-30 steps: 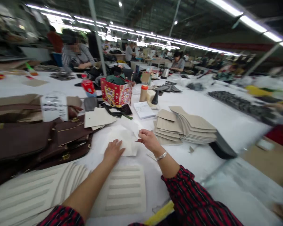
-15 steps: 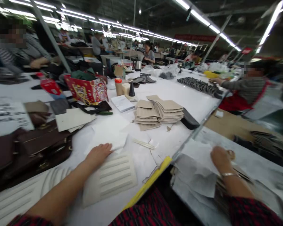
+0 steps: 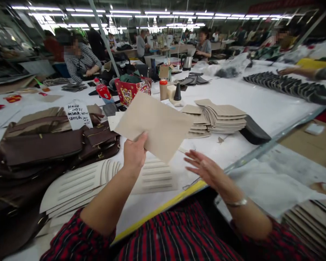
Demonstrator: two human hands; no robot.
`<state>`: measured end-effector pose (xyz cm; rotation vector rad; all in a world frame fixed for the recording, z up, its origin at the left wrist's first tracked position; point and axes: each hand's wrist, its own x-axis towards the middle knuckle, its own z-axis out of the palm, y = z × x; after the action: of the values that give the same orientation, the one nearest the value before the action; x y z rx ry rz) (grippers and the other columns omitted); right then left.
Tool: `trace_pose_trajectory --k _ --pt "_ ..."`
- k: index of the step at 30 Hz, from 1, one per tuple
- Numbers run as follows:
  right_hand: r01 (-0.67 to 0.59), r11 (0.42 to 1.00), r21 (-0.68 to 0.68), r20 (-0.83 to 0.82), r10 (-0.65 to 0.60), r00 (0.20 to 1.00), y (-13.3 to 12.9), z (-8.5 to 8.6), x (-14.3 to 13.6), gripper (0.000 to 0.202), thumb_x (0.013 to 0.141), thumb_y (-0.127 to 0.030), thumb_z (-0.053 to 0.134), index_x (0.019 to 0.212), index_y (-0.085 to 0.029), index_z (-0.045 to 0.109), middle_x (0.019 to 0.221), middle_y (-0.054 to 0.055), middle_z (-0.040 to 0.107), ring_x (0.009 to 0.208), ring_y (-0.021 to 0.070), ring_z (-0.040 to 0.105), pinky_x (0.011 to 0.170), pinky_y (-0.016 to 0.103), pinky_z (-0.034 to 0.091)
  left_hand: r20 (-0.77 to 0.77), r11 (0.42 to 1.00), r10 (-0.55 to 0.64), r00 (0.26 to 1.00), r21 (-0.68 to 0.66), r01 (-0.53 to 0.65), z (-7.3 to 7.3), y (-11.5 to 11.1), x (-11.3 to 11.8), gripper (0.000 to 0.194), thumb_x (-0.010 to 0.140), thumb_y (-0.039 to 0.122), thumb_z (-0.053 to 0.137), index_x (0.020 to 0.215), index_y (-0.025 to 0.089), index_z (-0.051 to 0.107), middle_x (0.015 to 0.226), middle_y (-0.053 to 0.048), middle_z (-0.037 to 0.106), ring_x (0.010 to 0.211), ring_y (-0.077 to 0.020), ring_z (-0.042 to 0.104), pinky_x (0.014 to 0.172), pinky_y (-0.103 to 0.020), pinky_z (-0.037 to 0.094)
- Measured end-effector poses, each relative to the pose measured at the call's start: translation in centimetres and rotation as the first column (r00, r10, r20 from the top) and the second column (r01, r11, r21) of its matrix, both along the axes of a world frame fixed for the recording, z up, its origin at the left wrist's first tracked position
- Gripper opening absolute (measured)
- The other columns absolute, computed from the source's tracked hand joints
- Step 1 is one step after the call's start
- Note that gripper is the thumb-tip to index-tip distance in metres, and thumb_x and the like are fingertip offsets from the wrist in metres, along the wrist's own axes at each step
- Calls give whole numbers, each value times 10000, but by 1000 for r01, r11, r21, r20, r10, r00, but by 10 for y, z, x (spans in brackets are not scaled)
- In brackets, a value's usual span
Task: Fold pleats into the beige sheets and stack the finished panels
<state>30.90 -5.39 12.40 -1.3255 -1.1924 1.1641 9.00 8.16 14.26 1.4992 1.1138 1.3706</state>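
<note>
Head view: the left hand (image 3: pixel 136 152) pinches a beige sheet (image 3: pixel 157 125) midway along its near-left edge, thumb on the upper face and the other fingers hidden beneath. Gripped at that one edge, the sheet hangs tilted above the worktable (image 3: pixel 233 92), its other edges free of any hand, which probably suits turning or passing it. The right hand (image 3: pixel 206 168) holds nothing; its fingers are loosely spread, apart from the sheet's lower corner, over the table's near edge with its yellow strip (image 3: pixel 190 190).

Beneath the sheet and left forearm, ribbed panels (image 3: pixel 78 185) lie toward the near edge, some fanned, perhaps so that single ones lift off easily. Toward the table's right edge, beige pieces (image 3: pixel 228 116) sit stacked, partly overlapping a dark piece (image 3: pixel 256 132); the stacking likely keeps them together and within reach. Toward the left edge lie brown bags (image 3: pixel 54 148), with a handwritten note (image 3: pixel 78 115) beside them, seemingly placed upward so that it can be read
</note>
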Motion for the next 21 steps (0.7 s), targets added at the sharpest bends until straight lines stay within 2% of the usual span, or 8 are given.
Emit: trace_pose_trajectory --k 2,4,9,12,15,17,19,21 --pt "-217 975 -43 -308 193 932 15 -8 -47 607 773 -621 390 1242 -237 418 1195 112 534 1001 216 555 780 379 477 302 990 50 952 -144 -6 0 -32 5 406 795 306 538 1158 129 494 1079 -78 624 1020 -187 569 879 -322 452" --pt "-302 948 -97 -446 230 865 23 -17 -73 535 780 -584 430 1159 -212 491 1061 103 609 858 187 609 705 339 503 364 955 93 927 -297 21 -14 -61 3 355 749 289 591 1064 129 554 1043 -76 643 1003 -201 581 877 -317 459" --pt "-323 900 -294 -444 170 880 28 -32 -75 396 801 -504 470 956 -160 588 906 90 651 655 139 632 625 289 517 251 923 64 966 -383 39 -67 -89 -24 397 728 289 611 1080 122 537 1072 -86 631 1012 -205 573 931 -338 419" --pt "-250 919 -305 -336 142 931 33 -33 -57 375 812 -490 438 921 -170 599 907 88 645 690 159 634 646 314 524 241 916 3 971 -390 94 -81 -88 -39 420 718 316 621 1087 132 543 1089 -86 622 1014 -212 572 929 -352 416" --pt "-71 973 -218 -87 53 995 42 -18 -39 339 813 -450 431 980 -197 582 982 90 622 831 199 618 713 360 519 282 896 -84 956 -398 196 -79 -90 -50 438 714 343 623 1088 128 546 1068 -97 630 992 -231 582 874 -362 452" --pt "45 999 -30 169 -40 985 48 3 -33 374 786 -429 486 1093 -222 535 1130 91 563 1006 224 557 817 390 483 290 860 -195 937 -409 305 -69 -92 -56 429 709 353 627 1065 123 561 1026 -97 645 963 -241 594 837 -364 470" --pt "-12 983 182 395 -62 917 55 28 -34 562 712 -423 592 1225 -247 444 1268 76 466 1160 233 443 937 403 399 262 783 -391 882 -409 468 -53 -92 -62 398 704 357 628 1028 129 593 988 -87 658 932 -246 603 816 -365 477" --pt "-244 952 185 548 107 830 62 51 -42 731 589 -414 704 1249 -248 437 1270 59 470 1174 241 426 962 385 373 204 662 -593 778 -426 617 -32 -87 -70 359 685 362 643 974 149 633 958 -72 668 909 -254 607 808 -372 477"
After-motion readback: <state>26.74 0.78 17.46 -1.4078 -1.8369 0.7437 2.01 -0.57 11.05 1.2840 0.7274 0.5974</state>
